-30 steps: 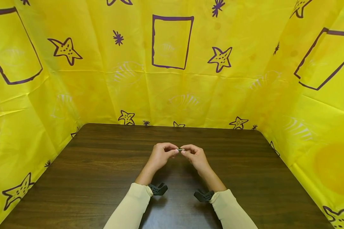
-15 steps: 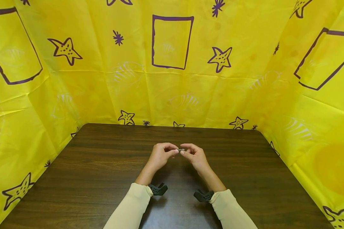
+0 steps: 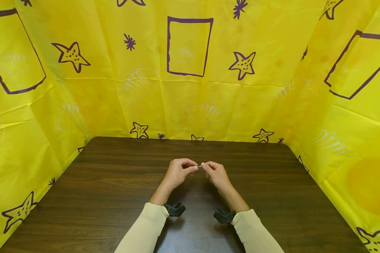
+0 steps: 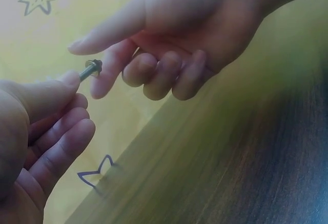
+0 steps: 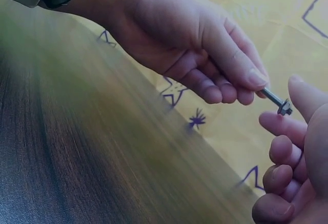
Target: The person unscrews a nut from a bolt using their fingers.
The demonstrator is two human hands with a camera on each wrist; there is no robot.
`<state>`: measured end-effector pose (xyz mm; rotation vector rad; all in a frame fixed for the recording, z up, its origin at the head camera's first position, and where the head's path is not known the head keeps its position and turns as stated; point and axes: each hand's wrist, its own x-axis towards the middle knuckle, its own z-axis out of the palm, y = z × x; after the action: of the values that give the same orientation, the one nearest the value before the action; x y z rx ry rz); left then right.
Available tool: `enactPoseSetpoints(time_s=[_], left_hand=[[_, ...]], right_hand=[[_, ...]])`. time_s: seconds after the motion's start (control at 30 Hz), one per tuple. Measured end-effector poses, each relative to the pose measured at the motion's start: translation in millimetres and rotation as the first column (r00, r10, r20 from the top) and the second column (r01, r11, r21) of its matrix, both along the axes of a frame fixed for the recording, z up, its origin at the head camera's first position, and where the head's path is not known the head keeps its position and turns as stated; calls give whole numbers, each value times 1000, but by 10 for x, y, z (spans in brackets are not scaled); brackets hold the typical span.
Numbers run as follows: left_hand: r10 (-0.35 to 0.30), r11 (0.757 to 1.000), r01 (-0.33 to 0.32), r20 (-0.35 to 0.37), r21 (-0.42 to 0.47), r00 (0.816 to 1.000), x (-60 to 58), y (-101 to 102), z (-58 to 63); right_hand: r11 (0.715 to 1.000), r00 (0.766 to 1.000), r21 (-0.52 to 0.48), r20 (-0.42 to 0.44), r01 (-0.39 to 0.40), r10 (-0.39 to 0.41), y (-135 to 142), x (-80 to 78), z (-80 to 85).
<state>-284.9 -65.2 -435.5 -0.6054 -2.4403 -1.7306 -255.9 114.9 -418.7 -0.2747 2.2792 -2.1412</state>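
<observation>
My left hand (image 3: 176, 172) pinches the plain end of a small metal bolt (image 5: 273, 97) between thumb and forefinger, above the table. The bolt's free end has a wider, nut-like piece with a washer-like rim (image 4: 93, 67), pointing at my right hand (image 5: 302, 152). In both wrist views, the right thumb and forefinger stand apart on either side of this piece. The forefinger is very near it; whether it touches cannot be told. From the head view, the right thumb covers that end. The other right fingers are curled toward the palm.
Below the hands is a dark wood-grain table (image 3: 120, 196). A yellow cloth (image 3: 190, 95) with purple starfish drawings surrounds its back and sides. Dark wrist mounts (image 3: 175, 209) sit at both cuffs of the pale sleeves (image 3: 142, 225).
The right thumb has moved up and forward over the bolt's end, hiding it from above; half a second ago that end was visible between thumb and forefinger. The left hand stays nearly still.
</observation>
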Motion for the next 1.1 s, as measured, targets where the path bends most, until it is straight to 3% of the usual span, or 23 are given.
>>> enactPoseSetpoints(time_s=[0.43,1.1], left_hand=[[-9,1000,9,-27,4,1000,11,-6,1],[-1,999,2,-27,32,1000,13,-26,4]], right_hand=[[997,998,71,-53,28,-24,-1,-9,-17],[998,988,-35,-146,-54,48,18,-30,-63]])
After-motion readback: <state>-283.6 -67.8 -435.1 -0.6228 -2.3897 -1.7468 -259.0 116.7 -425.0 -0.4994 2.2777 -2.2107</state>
